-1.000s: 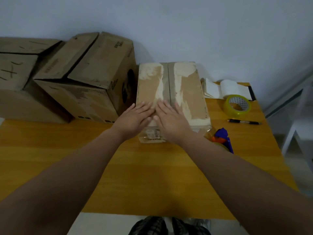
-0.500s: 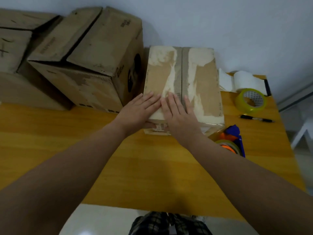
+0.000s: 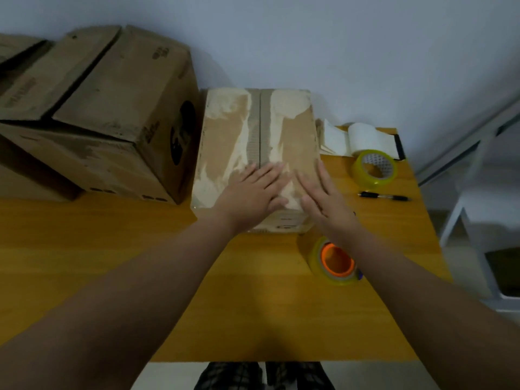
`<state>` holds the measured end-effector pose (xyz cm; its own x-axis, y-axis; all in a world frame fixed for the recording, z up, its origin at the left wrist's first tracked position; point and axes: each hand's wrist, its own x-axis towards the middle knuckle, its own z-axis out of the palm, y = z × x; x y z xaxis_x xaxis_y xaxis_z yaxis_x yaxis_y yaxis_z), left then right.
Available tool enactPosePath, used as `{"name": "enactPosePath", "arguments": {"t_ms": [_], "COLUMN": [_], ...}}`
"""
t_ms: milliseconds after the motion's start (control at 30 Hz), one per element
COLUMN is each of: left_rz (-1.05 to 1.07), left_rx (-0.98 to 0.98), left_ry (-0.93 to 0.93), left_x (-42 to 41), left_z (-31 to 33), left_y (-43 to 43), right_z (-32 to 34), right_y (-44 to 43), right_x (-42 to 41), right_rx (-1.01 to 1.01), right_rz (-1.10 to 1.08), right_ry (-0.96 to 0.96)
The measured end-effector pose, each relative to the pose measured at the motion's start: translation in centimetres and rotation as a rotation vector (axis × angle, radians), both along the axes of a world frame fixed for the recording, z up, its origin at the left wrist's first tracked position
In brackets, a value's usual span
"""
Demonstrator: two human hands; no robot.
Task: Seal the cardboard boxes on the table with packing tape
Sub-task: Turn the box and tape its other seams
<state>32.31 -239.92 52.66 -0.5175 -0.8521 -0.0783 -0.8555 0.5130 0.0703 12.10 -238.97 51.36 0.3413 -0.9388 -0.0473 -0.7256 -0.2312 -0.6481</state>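
- Two hands are at the near end of the small cardboard box (image 3: 259,130), which sits on the wooden table (image 3: 84,249) by the wall, just beside a bigger box (image 3: 112,114) on its left.
- We see the left hand (image 3: 253,192) flat on the box top, fingers straight and close together, tips at the centre seam.
- Right hand (image 3: 326,201) is over the right flap by the near corner, fingers straight and slightly spread; we cannot tell if it presses or hovers.
- Orange-cored tape dispenser (image 3: 334,261) lies beside the right wrist, and a tape roll (image 3: 375,170) and pen (image 3: 384,196) lie further right.
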Motion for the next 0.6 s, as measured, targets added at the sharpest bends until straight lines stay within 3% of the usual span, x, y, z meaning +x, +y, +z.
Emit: {"name": "enactPosePath", "arguments": {"t_ms": [33,100,333,467,600], "left_rz": [-0.001,-0.015,-0.057,-0.009,0.015], "left_rx": [-0.016,-0.069,-0.139,-0.083,-0.109], "left_ry": [-0.009,-0.013,-0.192,-0.162,-0.087], "left_x": [0.1,0.2,0.2,-0.5,-2.3], "left_z": [-0.3,-0.7,-1.3,-0.6,0.6], "left_y": [0.0,0.2,0.3,0.8,0.5], "right_z": [-0.6,-1.6,-2.3,-0.5,0.2], "right_y": [0.2,0.1,-0.9,-0.8,-0.5], "right_x": [-0.2,-0.3,-0.9,-2.3,-4.3], "right_rx": [0.002,-0.057,-0.21,0.002,0.12], "right_rz": [-0.003,-0.007,0.143,0.247,0.161], "right_ry": [-0.1,-0.127,0.112,0.058,-0.085]}}
